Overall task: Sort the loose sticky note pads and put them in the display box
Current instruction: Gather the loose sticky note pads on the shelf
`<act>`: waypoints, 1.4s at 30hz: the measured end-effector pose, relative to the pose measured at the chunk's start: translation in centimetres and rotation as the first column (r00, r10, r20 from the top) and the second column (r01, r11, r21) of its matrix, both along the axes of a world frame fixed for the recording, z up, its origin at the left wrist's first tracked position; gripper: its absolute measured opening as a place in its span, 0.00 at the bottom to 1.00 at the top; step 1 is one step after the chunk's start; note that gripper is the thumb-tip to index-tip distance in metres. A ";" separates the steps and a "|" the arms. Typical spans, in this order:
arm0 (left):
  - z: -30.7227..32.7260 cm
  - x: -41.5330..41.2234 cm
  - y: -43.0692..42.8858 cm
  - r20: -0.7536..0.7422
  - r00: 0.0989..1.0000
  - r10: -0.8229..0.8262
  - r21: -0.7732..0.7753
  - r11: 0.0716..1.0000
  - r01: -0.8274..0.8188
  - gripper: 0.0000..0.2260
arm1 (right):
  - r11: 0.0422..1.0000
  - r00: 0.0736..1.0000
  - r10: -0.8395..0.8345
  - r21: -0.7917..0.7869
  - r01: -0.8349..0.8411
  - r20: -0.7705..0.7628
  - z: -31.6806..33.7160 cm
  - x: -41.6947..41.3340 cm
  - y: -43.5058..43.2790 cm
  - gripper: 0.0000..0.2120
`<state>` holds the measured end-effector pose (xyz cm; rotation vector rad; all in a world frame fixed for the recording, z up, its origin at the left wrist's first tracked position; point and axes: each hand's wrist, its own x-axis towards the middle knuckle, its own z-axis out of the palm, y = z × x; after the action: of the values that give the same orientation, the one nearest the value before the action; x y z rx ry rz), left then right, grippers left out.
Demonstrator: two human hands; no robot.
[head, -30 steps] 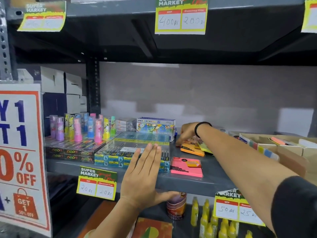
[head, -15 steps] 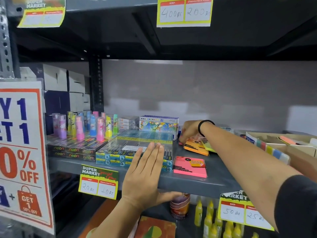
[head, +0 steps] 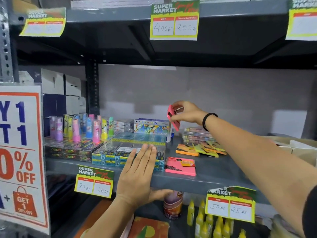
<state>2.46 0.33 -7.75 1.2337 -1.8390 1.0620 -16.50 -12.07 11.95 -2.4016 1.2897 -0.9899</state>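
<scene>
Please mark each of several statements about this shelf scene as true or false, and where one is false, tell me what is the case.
1. The right hand holds a pink sticky note pad in the air above the grey metal shelf. True.
2. The left hand holds an orange pad. False: it rests flat and open on the shelf's front edge, fingers on the blue shrink-wrapped pen packs.
3. Another flat pink sticky note pad lies near the shelf's front edge. True.
4. The orange and yellow sticky note pads are stacked in a neat pile. False: they lie fanned out and overlapping.
5. The right wrist wears a black band. True.
</scene>
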 end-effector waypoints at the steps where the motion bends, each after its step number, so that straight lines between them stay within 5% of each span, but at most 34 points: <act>1: 0.0 0.0 0.0 0.000 1.000 0.003 0.007 1.000 -0.003 0.50 | 1.000 0.996 0.008 0.020 -0.006 -0.083 0.3 -0.2 0.8 0.25; 5: 0.1 -0.1 0.2 -0.008 1.000 0.006 0.029 1.000 -0.006 0.50 | 0.995 0.899 0.061 0.093 -0.023 -0.434 0.0 -0.7 4.8 0.21; 13: 0.0 0.0 -0.1 -0.033 0.999 -0.012 0.020 1.000 0.012 0.49 | 0.995 0.756 0.088 0.085 -0.043 -0.649 -3.6 -0.8 9.3 0.29; 31: -0.2 0.0 -0.3 -0.021 1.000 0.011 0.000 1.000 -0.011 0.50 | 0.982 0.873 0.118 0.189 -0.030 -0.473 -5.1 -1.4 9.7 0.26; 34: -0.3 0.0 -0.4 -0.023 1.000 0.009 0.006 1.000 -0.009 0.50 | 0.986 0.981 -0.071 0.133 0.096 -0.182 -4.2 -2.7 8.9 0.23; 36: -0.3 0.0 -0.3 -0.023 1.000 0.014 0.020 1.000 -0.013 0.50 | 0.945 0.955 -0.295 0.134 0.298 -0.036 -3.8 -3.8 7.8 0.23; 42: -0.2 0.0 -0.3 -0.039 0.999 -0.011 0.011 1.000 0.011 0.49 | 0.796 0.770 -0.580 0.016 0.605 -0.266 -4.0 -5.6 5.7 0.22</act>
<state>2.42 0.02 -7.94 1.2407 -1.8228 1.0164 -22.10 -6.41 7.91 -2.1121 2.2287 -0.7306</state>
